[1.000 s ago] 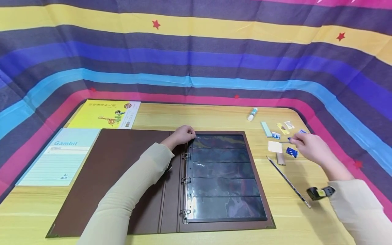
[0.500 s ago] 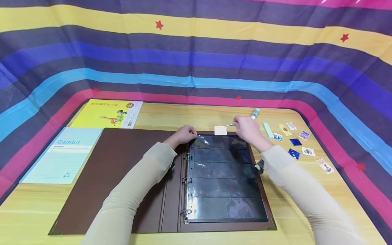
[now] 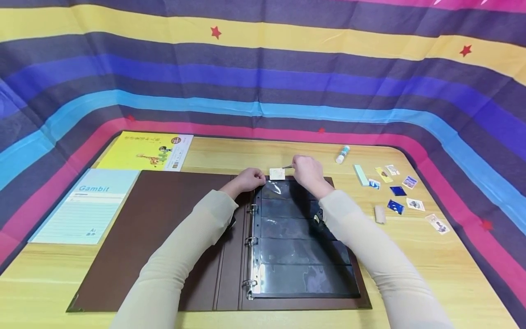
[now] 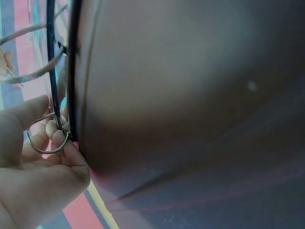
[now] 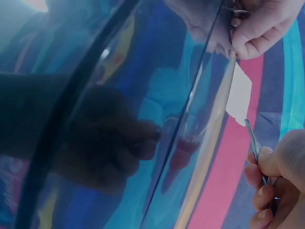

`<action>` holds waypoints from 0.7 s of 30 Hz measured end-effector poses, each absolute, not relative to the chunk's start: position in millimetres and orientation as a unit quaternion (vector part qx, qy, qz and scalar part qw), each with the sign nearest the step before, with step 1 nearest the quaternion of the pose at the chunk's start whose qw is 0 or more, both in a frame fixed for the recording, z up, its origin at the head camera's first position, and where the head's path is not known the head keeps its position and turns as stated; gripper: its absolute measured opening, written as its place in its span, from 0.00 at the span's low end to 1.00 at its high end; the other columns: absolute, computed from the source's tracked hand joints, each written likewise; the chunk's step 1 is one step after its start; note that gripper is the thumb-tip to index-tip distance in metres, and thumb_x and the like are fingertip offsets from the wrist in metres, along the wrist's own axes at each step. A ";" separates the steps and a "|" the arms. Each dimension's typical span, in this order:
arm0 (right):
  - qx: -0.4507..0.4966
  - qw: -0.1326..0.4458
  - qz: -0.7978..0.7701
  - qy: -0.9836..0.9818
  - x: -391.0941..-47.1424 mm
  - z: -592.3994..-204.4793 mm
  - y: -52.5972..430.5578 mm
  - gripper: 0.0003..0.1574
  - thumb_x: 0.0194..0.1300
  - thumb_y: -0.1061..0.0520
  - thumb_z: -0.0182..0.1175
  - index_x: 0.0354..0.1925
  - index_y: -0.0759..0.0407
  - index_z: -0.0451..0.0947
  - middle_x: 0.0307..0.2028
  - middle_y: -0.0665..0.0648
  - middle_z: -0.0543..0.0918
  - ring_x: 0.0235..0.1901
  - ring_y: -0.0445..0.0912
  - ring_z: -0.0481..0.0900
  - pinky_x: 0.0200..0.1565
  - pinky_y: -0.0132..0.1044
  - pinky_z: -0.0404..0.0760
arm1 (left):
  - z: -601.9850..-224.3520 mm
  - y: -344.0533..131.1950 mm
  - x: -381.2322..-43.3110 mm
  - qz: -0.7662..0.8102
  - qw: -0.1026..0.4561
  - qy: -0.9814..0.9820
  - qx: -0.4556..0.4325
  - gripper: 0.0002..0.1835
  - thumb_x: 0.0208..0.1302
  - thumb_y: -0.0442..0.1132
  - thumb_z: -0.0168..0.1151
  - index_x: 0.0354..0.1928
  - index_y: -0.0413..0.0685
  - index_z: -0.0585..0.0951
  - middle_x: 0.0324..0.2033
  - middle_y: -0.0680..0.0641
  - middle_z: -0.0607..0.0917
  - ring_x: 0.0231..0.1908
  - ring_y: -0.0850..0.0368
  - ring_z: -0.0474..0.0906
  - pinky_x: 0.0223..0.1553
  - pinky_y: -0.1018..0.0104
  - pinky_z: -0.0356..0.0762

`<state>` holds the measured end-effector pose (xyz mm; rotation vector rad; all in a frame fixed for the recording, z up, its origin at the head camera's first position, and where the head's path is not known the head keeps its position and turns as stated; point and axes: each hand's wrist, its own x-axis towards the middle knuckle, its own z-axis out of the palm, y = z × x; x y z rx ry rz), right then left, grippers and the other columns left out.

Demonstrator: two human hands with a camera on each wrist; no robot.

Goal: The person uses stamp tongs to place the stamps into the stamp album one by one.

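An open brown ring binder (image 3: 185, 219) holds a black stamp album page (image 3: 302, 251) with clear horizontal pockets. My left hand (image 3: 245, 180) pinches the page's top left corner, beside the top metal ring (image 4: 47, 151). My right hand (image 3: 309, 172) grips metal tweezers (image 5: 254, 140). A pale stamp (image 3: 277, 174) is at the tweezers' tip, upright at the top edge of the page, just right of my left fingers. In the right wrist view, the stamp (image 5: 239, 95) shows behind the page's edge.
Several loose stamps (image 3: 396, 206) are scattered on the right, near an eraser-like grey block (image 3: 380, 214), a pale green strip (image 3: 361, 175) and a glue stick (image 3: 343, 154). A Gambit notebook (image 3: 86, 205) and a yellow booklet (image 3: 141, 151) lie on the left.
My right hand has carried the pale stamp in the tweezers from the scattered stamps leftward to the page's top edge. My left hand has stayed at the corner.
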<state>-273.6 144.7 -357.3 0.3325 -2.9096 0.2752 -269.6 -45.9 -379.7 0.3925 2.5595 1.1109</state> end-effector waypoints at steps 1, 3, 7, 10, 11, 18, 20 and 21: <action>0.113 0.103 0.092 -0.984 -273.7 -358.0 143.8 0.05 0.54 0.58 0.51 0.24 0.55 0.72 0.23 0.51 0.76 0.24 0.49 0.73 0.22 0.43 0.68 | -379.5 -45.9 -269.6 0.391 0.160 0.896 0.139 0.05 0.53 0.35 0.49 0.29 0.42 0.74 0.28 0.49 0.73 0.29 0.57 0.67 0.34 0.67 0.64; 0.114 0.108 0.090 -0.983 -273.2 -358.7 142.3 0.04 0.53 0.59 0.51 0.24 0.55 0.72 0.22 0.51 0.76 0.24 0.49 0.73 0.21 0.44 0.68 | -379.3 -46.1 -269.3 0.392 0.158 0.895 0.140 0.05 0.53 0.35 0.50 0.29 0.42 0.74 0.28 0.48 0.73 0.29 0.56 0.67 0.34 0.66 0.64; 0.125 0.105 0.090 -0.983 -268.9 -358.8 141.3 0.04 0.52 0.60 0.51 0.24 0.55 0.72 0.22 0.51 0.76 0.23 0.48 0.73 0.20 0.44 0.67 | -379.4 -46.2 -269.4 0.397 0.160 0.893 0.136 0.05 0.54 0.36 0.50 0.29 0.42 0.74 0.29 0.49 0.73 0.29 0.57 0.67 0.34 0.66 0.64; 0.135 0.094 0.087 -0.983 -264.8 -359.5 141.3 0.05 0.51 0.62 0.50 0.23 0.55 0.73 0.21 0.50 0.75 0.23 0.48 0.72 0.19 0.43 0.67 | -379.3 -45.8 -269.2 0.402 0.164 0.891 0.134 0.05 0.54 0.36 0.50 0.29 0.42 0.74 0.29 0.49 0.73 0.29 0.57 0.66 0.34 0.66 0.64; 0.139 0.090 0.085 -0.983 -263.5 -359.9 141.4 0.05 0.51 0.62 0.50 0.23 0.55 0.73 0.21 0.50 0.75 0.23 0.47 0.72 0.19 0.43 0.67 | -379.3 -45.6 -269.1 0.403 0.165 0.890 0.133 0.05 0.54 0.36 0.50 0.29 0.41 0.74 0.29 0.49 0.73 0.30 0.57 0.66 0.34 0.66 0.64; 0.161 0.058 0.083 -0.982 -257.7 -359.5 142.2 0.07 0.52 0.62 0.49 0.23 0.55 0.74 0.21 0.51 0.75 0.24 0.47 0.72 0.22 0.42 0.67 | -377.7 -45.9 -267.8 0.414 0.176 0.885 0.123 0.06 0.55 0.36 0.50 0.31 0.41 0.73 0.30 0.48 0.72 0.30 0.56 0.66 0.34 0.65 0.64; 0.164 0.051 0.085 -0.982 -258.1 -359.7 142.9 0.08 0.51 0.63 0.48 0.21 0.55 0.73 0.20 0.51 0.73 0.23 0.46 0.70 0.22 0.41 0.67 | -376.9 -46.1 -267.0 0.418 0.180 0.883 0.119 0.06 0.56 0.36 0.50 0.31 0.41 0.73 0.30 0.48 0.72 0.30 0.56 0.65 0.34 0.65 0.64; 0.166 0.048 0.087 -0.981 -258.7 -360.1 143.5 0.09 0.51 0.63 0.48 0.20 0.55 0.72 0.19 0.51 0.72 0.22 0.46 0.69 0.21 0.40 0.66 | -376.3 -46.1 -266.7 0.419 0.182 0.882 0.117 0.06 0.56 0.36 0.50 0.31 0.41 0.72 0.30 0.48 0.71 0.30 0.55 0.65 0.34 0.65 0.64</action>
